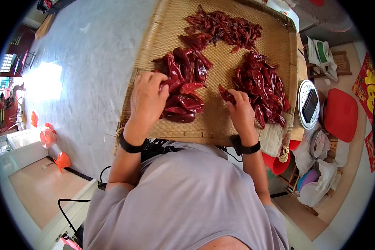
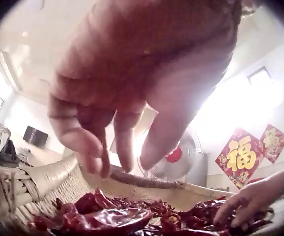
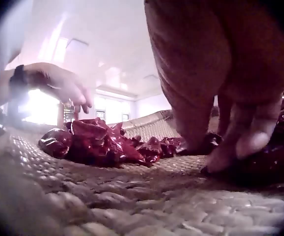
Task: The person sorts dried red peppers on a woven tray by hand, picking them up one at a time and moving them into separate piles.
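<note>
Glossy dried red chili peppers lie in piles on a woven bamboo tray (image 1: pixel 221 112). My left hand (image 1: pixel 148 98) is over the left pile (image 1: pixel 185 66), its relaxed fingers pointing down. In the left wrist view, nothing shows between the left hand's (image 2: pixel 147 64) fingertips, which hang just above the chilies (image 2: pixel 112 219). At the left edge of the right pile (image 1: pixel 262 87), my right hand (image 1: pixel 242 112) pinches a dried chili pepper (image 1: pixel 225 94) between thumb and fingers. The right wrist view has the right hand's (image 3: pixel 220 88) fingertips low over the weave.
A third pile of smaller, darker chilies (image 1: pixel 229 27) lies at the tray's far end. Right of the tray, a phone (image 1: pixel 310 104) rests on a white perforated lid (image 1: pixel 303 91). Beyond it stands a red stool (image 1: pixel 341 114). Grey floor (image 1: pixel 87 62) stretches along the left.
</note>
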`<action>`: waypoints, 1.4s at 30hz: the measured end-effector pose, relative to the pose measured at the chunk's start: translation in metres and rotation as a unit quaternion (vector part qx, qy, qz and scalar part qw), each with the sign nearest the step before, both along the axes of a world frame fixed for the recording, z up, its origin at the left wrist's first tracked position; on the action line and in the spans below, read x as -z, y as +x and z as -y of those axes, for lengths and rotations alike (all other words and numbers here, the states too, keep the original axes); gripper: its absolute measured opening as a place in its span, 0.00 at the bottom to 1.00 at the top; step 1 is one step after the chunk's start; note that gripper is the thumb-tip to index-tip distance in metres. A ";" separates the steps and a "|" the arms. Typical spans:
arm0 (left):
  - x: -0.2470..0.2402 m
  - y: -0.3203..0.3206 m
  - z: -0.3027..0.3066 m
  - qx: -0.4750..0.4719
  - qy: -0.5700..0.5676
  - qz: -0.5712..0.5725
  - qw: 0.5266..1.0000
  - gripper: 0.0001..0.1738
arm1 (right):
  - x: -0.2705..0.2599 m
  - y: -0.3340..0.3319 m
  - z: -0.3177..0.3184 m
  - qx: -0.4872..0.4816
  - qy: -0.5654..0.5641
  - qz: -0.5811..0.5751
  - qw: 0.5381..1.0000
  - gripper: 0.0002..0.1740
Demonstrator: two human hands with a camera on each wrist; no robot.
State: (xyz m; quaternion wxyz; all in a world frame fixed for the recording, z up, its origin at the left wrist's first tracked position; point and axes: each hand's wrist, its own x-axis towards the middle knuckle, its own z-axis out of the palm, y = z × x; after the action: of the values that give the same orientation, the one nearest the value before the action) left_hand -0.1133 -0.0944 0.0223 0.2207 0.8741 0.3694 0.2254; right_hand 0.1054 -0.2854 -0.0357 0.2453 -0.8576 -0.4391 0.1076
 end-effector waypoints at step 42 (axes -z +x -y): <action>-0.004 0.050 0.053 0.274 -0.256 0.009 0.927 0.24 | -0.050 -0.019 0.027 0.035 0.294 -0.434 0.851 0.29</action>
State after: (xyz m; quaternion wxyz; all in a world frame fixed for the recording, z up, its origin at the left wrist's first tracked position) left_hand -0.0636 -0.1475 0.0260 0.4934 0.8530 0.1591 0.0613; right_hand 0.0868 -0.3123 0.0138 0.6550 -0.6265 -0.2690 0.3258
